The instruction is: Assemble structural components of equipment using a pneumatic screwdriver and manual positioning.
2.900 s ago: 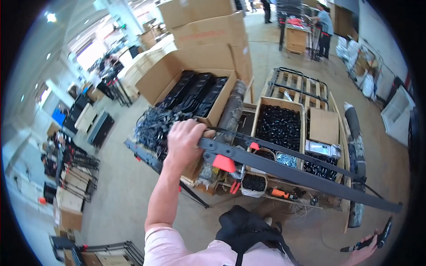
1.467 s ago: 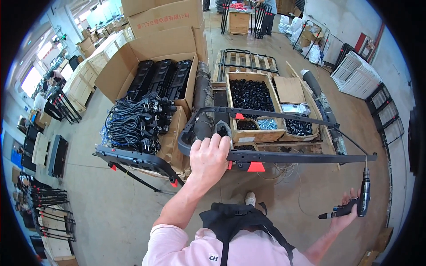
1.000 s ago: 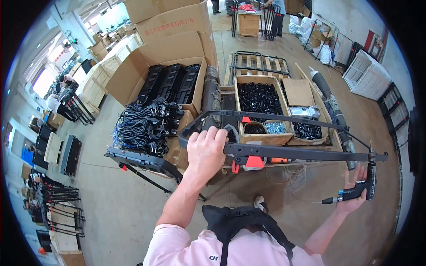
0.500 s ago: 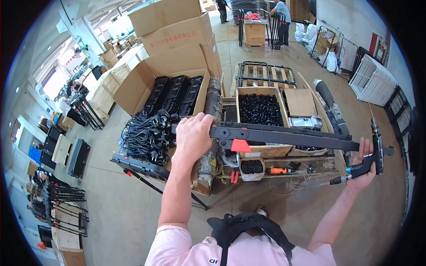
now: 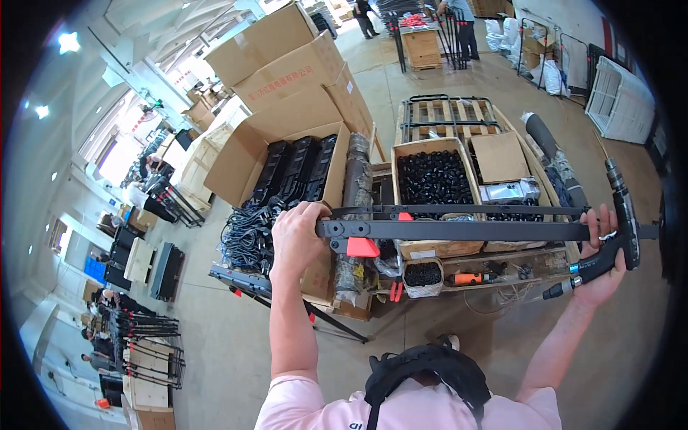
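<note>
My left hand (image 5: 295,235) is closed round the left end of a long black metal frame (image 5: 459,229) with red plastic parts. The frame lies nearly level across the view, raised in front of the workbench. At its right end, my right hand (image 5: 602,269) grips a black pistol-style air drill (image 5: 622,222), its long thin bit pointing up. The fingers of that hand also reach against the frame's end. A red triangular part (image 5: 362,247) hangs below the frame near my left hand.
Behind the frame stand a wooden box of black plastic parts (image 5: 437,175), a small tub of screws (image 5: 423,276) and an orange tool (image 5: 469,278). Bundled black cables (image 5: 247,240) and an open carton (image 5: 236,168) are at left. People work farther off.
The view has turned, shifting the benches and boxes rightward. The frame has come from a slant to nearly level, and its left end sits farther left. Both hands keep their hold.
</note>
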`<act>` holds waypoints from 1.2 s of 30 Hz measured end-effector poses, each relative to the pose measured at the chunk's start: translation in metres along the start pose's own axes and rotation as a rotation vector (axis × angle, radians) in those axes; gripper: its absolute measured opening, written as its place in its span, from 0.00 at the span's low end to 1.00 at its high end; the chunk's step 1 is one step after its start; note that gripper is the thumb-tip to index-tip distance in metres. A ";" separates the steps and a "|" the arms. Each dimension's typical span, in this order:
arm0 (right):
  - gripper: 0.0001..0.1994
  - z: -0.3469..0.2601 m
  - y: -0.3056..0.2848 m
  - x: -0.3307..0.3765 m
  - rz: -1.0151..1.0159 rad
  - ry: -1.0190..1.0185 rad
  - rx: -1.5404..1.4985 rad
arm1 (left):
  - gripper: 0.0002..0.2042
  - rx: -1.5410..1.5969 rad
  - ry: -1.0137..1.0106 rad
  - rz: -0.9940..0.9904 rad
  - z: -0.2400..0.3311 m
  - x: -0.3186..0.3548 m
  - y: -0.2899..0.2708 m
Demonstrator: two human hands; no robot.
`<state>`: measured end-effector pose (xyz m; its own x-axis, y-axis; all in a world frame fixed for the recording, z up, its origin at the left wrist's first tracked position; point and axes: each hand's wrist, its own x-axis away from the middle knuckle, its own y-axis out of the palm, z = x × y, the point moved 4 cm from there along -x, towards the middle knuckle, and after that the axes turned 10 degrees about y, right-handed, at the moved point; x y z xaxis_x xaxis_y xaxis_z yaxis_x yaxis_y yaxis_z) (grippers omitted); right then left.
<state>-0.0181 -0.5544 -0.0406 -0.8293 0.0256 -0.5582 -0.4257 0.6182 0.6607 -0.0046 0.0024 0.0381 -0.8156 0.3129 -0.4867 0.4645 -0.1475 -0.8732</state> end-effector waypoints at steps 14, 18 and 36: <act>0.35 -0.005 0.005 -0.041 0.082 0.107 0.119 | 0.08 0.020 -0.053 0.183 0.005 0.034 0.007; 0.29 0.001 -0.039 -0.086 0.287 0.194 0.369 | 0.14 -0.025 -0.106 -0.020 0.047 0.074 0.012; 0.28 0.101 -0.241 0.036 0.754 0.351 0.093 | 0.18 0.148 0.098 -0.466 0.044 0.093 0.128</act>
<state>0.0916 -0.6234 -0.2705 -0.9508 0.2220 0.2159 0.3076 0.5962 0.7416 -0.0360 -0.0289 -0.1201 -0.8853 0.4627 -0.0456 -0.0013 -0.1004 -0.9949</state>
